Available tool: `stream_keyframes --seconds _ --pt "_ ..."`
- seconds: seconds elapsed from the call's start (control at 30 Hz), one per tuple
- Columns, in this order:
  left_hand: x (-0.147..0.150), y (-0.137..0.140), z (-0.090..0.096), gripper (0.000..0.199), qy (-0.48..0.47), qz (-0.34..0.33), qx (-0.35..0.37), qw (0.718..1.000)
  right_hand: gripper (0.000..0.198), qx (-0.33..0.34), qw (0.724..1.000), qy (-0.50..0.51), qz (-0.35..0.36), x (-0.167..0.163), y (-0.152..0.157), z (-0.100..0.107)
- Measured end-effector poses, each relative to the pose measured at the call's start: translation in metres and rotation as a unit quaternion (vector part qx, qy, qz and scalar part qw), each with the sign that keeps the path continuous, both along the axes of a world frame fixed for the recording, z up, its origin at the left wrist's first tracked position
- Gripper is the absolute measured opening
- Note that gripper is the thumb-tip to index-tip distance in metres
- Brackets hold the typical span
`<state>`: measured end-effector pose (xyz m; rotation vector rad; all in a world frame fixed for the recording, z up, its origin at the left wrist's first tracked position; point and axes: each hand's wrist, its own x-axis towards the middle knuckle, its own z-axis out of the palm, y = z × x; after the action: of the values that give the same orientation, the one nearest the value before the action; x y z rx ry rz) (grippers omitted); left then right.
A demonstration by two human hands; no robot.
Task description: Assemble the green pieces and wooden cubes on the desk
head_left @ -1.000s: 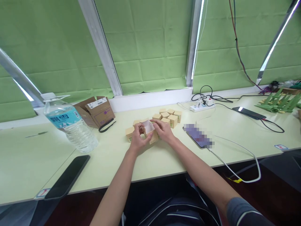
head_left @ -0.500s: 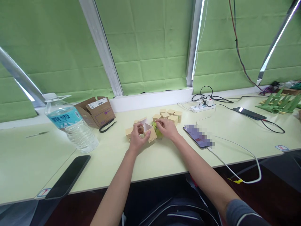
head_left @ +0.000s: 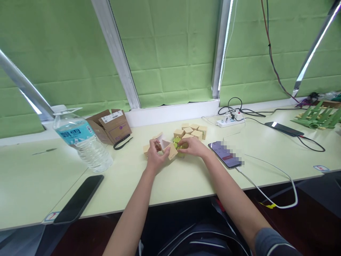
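Observation:
My left hand is closed around a small tan cardboard box, fingers on one side and thumb on the other. The box is tilted with its flap raised, and its pale inside shows. Just right of it, my right hand is closed on a small yellow-green object, perhaps a toy figure, partly hidden by the fingers. Another tan box stands partly behind my left hand. Beyond my right hand sits a cluster of several small tan boxes.
A large water bottle and an open brown carton stand at the left. Phones lie at the front left, right of my right hand and farther right. A power strip and cables lie behind; green plastic parts sit far right.
My right hand has shifted slightly lower, to the side of the yellow-green object, and more of its top shows. My left hand keeps its hold on the box.

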<state>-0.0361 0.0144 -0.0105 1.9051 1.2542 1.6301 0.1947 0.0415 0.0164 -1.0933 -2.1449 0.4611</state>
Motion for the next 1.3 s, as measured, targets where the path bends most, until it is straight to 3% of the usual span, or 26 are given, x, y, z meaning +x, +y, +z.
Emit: stream_keyframes --seconds 0.2,0.4,0.5,0.67,1.03,1.3 --pt "0.001 -0.003 0.003 0.053 0.013 0.03 -0.002 0.999 0.045 -0.001 0.998 -0.055 0.018 0.0 0.003 -0.006" --pt "0.003 -0.005 0.006 0.052 0.032 0.044 -0.017 0.998 0.04 0.038 0.994 0.082 -0.062 -0.001 -0.002 0.003" --pt "0.004 -0.005 0.006 0.052 0.032 0.037 -0.008 0.999 0.042 0.072 0.981 0.165 -0.069 -0.003 -0.006 0.007" --pt "0.004 -0.003 0.004 0.052 0.028 0.023 0.004 0.999 0.047 0.099 0.963 0.251 -0.01 -0.012 -0.012 0.007" --pt "0.002 0.0 0.002 0.051 0.035 -0.015 0.017 0.999 0.057 0.143 0.946 0.28 0.073 -0.029 -0.023 0.001" --pt "0.002 -0.005 0.006 0.05 0.032 -0.094 0.022 0.995 0.047 0.199 0.943 0.217 0.154 -0.032 -0.028 0.003"
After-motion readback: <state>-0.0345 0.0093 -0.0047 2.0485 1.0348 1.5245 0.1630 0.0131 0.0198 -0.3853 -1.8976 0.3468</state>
